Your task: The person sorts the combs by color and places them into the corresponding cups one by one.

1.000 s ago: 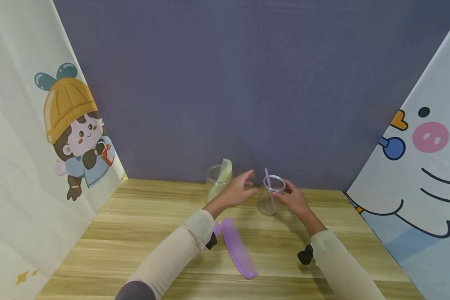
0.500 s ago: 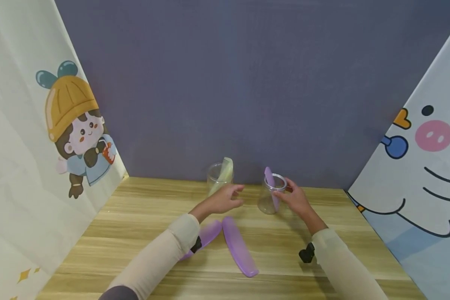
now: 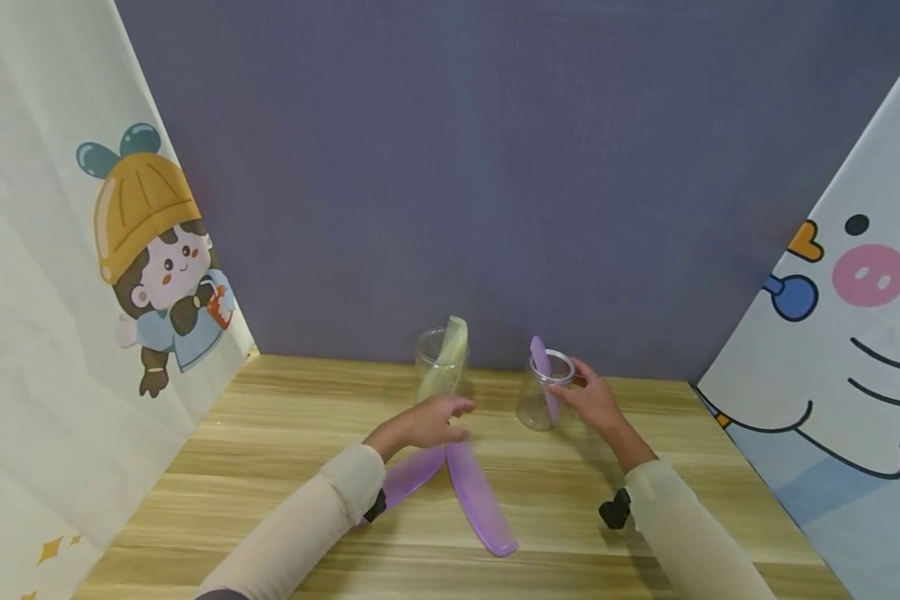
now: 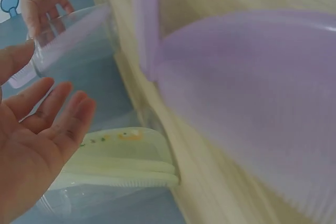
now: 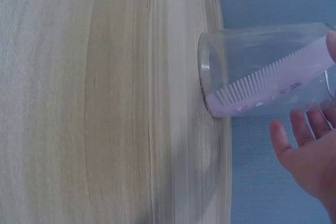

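Observation:
My right hand (image 3: 594, 402) holds the rim of a clear jar (image 3: 531, 410) that stands upright on the table. Inside it leans a purple comb (image 5: 278, 80), teeth showing through the wall in the right wrist view. To the left, a second clear jar (image 3: 424, 354) contains a yellow-green comb (image 3: 453, 343); whether there is more than one is unclear. My left hand (image 3: 423, 422) hovers in front of that jar with loosely spread fingers, holding nothing. Below it two purple combs lie on the table: the right comb (image 3: 482, 504) and the left comb (image 3: 414, 477), partly hidden by my wrist.
The wooden table (image 3: 292, 442) ends at a dark grey-blue back panel (image 3: 465, 183) just behind the jars. White printed panels flank it, with a cartoon child (image 3: 168, 267) on the left and a cartoon animal (image 3: 862, 333) on the right.
My left hand has drawn back from beside the right jar, moving left and nearer to me. The purple comb in that jar has turned to show its broad side. My right hand keeps its hold.

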{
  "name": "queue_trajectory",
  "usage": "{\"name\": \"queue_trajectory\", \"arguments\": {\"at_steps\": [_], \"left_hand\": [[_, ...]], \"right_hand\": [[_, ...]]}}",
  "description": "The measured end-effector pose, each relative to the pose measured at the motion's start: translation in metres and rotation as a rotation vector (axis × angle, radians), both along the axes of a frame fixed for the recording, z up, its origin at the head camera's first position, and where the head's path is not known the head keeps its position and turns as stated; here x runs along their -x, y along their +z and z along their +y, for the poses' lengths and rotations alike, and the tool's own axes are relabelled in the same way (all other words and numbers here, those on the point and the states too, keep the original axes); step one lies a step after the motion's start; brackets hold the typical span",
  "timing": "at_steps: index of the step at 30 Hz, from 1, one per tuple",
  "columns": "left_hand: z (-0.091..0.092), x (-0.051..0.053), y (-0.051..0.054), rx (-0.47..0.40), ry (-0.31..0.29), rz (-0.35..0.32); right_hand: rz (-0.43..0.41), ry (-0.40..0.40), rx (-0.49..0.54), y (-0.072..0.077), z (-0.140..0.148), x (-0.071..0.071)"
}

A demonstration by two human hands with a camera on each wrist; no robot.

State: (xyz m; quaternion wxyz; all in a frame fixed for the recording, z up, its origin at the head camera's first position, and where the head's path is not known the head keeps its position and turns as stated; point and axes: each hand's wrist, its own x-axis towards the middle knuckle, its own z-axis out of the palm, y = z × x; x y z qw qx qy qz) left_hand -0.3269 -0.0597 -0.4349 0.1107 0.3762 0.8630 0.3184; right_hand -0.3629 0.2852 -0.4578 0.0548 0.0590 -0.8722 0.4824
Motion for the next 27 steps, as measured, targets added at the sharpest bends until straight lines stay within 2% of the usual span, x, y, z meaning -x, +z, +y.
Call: {"name": "queue_trajectory", "arguments": {"at_steps": [2, 5, 6, 9, 12, 16, 19, 25, 27], "left_hand": [[-0.002, 0.0, -0.005, 0.033, -0.024, 0.025], [-0.003, -0.002, -0.011, 0.083, -0.041, 0.065], [-0.003, -0.003, -0.013, 0.102, -0.041, 0.08], [-0.002, -0.004, -0.018, 0.159, -0.024, 0.094], [-0.001, -0.006, -0.023, 0.201, -0.02, 0.109], [0.0, -0.008, -0.029, 0.232, -0.025, 0.139], [0.003, -0.01, -0.032, 0.256, -0.026, 0.168], [0.007, -0.011, -0.036, 0.333, -0.029, 0.199], [0.008, -0.012, -0.036, 0.348, -0.035, 0.213]], "right_hand": [[-0.001, 0.007, 0.006, 0.0, 0.0, -0.001], [-0.013, 0.02, 0.018, 0.013, -0.005, -0.011], [-0.01, 0.024, 0.019, 0.013, -0.005, -0.011], [-0.006, 0.021, 0.018, 0.012, -0.005, -0.01], [0.02, 0.018, 0.002, -0.002, 0.001, 0.0], [0.025, 0.019, -0.001, -0.002, 0.0, 0.0], [0.019, 0.024, 0.007, 0.004, -0.003, -0.005], [-0.003, 0.026, 0.011, 0.027, -0.014, -0.022], [-0.003, 0.022, 0.005, 0.029, -0.014, -0.024]]}}
